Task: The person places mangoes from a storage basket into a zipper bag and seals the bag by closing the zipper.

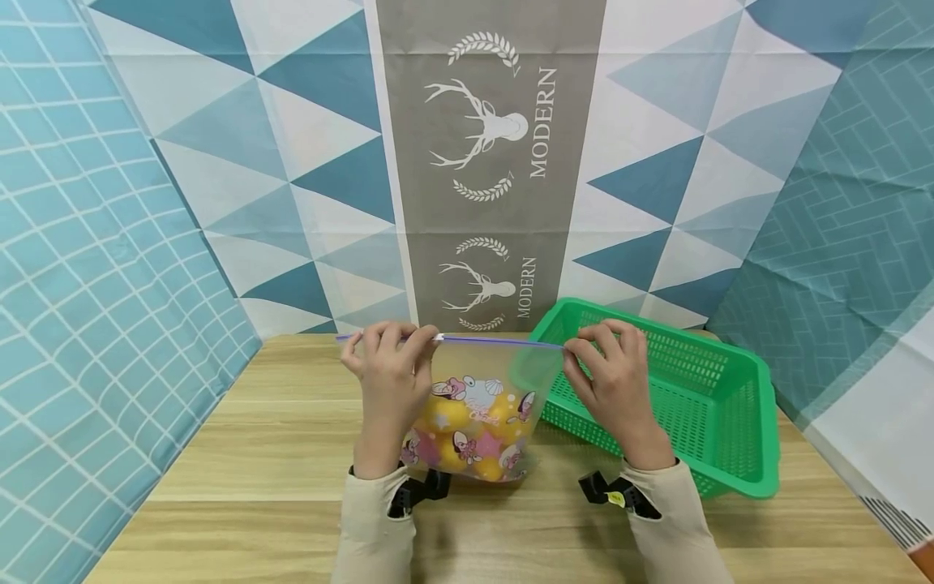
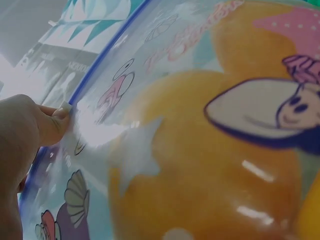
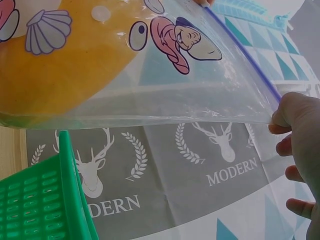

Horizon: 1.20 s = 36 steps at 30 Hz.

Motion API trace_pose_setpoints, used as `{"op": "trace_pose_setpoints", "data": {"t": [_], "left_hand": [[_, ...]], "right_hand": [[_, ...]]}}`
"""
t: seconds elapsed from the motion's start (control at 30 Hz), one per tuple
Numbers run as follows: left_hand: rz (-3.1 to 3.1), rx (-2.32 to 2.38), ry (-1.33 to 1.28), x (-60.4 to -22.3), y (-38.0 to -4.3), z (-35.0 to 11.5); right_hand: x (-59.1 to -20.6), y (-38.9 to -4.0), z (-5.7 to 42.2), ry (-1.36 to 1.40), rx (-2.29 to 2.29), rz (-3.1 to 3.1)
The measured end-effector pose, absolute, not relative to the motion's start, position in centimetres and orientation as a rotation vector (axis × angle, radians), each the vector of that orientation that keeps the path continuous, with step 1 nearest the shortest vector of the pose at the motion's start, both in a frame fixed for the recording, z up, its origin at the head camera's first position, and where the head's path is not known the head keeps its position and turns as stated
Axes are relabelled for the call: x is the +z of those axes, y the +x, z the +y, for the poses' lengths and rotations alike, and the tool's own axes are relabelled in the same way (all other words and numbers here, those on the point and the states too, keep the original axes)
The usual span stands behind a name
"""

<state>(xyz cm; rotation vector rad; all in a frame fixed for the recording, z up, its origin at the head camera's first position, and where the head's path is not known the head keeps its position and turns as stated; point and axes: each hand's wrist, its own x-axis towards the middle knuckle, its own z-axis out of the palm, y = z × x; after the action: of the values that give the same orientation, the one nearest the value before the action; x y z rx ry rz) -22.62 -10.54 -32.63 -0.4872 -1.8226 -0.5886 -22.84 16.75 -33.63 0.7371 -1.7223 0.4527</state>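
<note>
A clear printed zip bag [image 1: 477,405] stands on the table with orange-yellow round things inside, their kind blurred by the plastic. Along its top runs a blue-purple zip strip [image 1: 503,341] with a small white slider [image 1: 439,337]. My left hand [image 1: 390,361] pinches the strip at the slider; the left wrist view shows the thumb against the white slider [image 2: 66,106]. The top right corner of the bag is pinched between thumb and finger of my right hand [image 1: 613,373]. In the right wrist view the other fingers [image 3: 295,172] of that hand stand apart from the bag.
A green plastic basket [image 1: 766,422] with perforated walls stands to the right, partly behind the bag and my right hand. The wooden table [image 1: 277,462] ends at a patterned backdrop [image 1: 496,162]. Tiled-print cloth [image 1: 95,268] hangs on the left.
</note>
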Motion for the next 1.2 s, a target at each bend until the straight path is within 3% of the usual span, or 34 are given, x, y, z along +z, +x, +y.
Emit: {"op": "trace_pose_setpoints", "data": {"t": [1.2], "left_hand": [[-1.827,-0.602,-0.437,-32.7,-22.5,-14.0]], "right_hand": [[-33.8,-23.0,17.2,0.721,0.453,-1.74]]}}
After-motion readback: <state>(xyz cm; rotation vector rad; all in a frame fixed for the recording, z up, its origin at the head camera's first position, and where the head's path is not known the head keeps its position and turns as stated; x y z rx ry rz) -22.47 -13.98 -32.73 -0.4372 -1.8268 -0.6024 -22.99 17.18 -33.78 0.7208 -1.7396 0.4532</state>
